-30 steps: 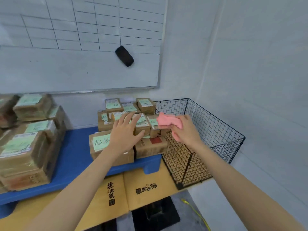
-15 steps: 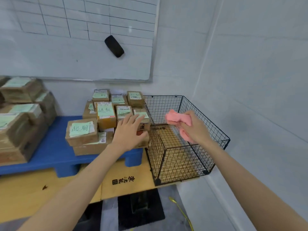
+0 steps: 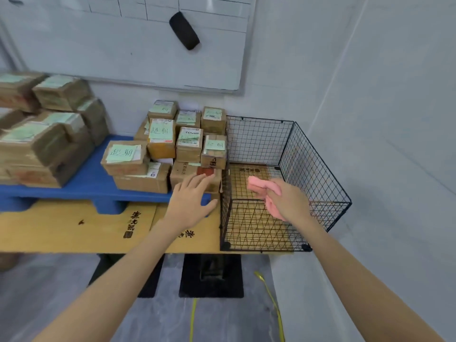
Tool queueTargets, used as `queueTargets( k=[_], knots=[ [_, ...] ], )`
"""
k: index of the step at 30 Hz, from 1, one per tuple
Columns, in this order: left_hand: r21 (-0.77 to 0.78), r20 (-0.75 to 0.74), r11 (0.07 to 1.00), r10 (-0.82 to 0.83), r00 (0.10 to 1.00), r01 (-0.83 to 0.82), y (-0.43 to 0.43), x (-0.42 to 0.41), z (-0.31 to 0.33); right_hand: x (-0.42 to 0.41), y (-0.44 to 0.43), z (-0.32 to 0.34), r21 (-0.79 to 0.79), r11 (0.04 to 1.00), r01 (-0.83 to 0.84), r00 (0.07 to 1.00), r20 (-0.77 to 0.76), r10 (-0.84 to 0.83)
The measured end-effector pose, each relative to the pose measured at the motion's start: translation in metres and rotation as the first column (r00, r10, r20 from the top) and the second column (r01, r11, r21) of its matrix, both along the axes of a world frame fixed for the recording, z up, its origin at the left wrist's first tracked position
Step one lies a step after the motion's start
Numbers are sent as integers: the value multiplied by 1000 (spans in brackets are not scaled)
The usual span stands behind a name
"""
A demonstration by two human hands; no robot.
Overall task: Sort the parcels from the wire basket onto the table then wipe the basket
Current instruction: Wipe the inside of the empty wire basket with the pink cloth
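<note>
Beside the wire basket (image 3: 318, 154), stacked parcels (image 3: 187, 144) front the spread-fingered left hand (image 3: 191, 201); the right hand (image 3: 288, 201) grips a pink cloth (image 3: 264, 185)

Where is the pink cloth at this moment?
The pink cloth is right of centre in the head view, held in the right hand over the open top of the wire basket, just right of the stacked parcels.

Our left forearm (image 3: 128, 267) and right forearm (image 3: 350, 270) are bare as far up as we can see. The left hand (image 3: 190, 206), just left of the wire basket (image 3: 318, 169), and the right hand (image 3: 290, 201), over it, are likewise bare and slim-fingered.
</note>
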State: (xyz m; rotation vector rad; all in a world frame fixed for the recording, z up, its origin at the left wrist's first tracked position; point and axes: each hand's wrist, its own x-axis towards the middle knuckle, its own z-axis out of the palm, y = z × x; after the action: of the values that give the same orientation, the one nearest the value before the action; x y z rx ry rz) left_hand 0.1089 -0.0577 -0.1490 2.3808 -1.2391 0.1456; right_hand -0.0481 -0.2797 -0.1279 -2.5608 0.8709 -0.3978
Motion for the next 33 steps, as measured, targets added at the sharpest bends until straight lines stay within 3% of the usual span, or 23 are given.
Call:
queueTargets(
  k=[4, 10, 16, 22, 25, 33],
  knots=[
    [-70, 18, 997, -28, 999, 29, -5, -5, -9, 2, -4, -14, -285, 958, 31, 1000, 3, -31],
    [-145, 12, 984, -98, 995, 98, -24, -15, -23, 9, 33, -28, -367, 930, -23, 999, -54, 3],
    [-180, 18, 969, -171, 985, 172, -37, -18, -37, 10, 40, -39, -392, 920, 30, 999, 33, -18],
    [-271, 31, 943, -190, 981, 191, -42, -13, -53, -30, -6, -41, -306, 904, 300, 954, 90, -286],
    [-291, 54, 933, -206, 977, 212, -40, -7, -55, -25, -4, -42, -285, 892, 350, 937, 92, -338],
    [-376, 81, 910, -153, 985, 172, -45, -7, -66, 29, 80, -51, -325, 934, 149, 982, 159, -102]
  ],
)
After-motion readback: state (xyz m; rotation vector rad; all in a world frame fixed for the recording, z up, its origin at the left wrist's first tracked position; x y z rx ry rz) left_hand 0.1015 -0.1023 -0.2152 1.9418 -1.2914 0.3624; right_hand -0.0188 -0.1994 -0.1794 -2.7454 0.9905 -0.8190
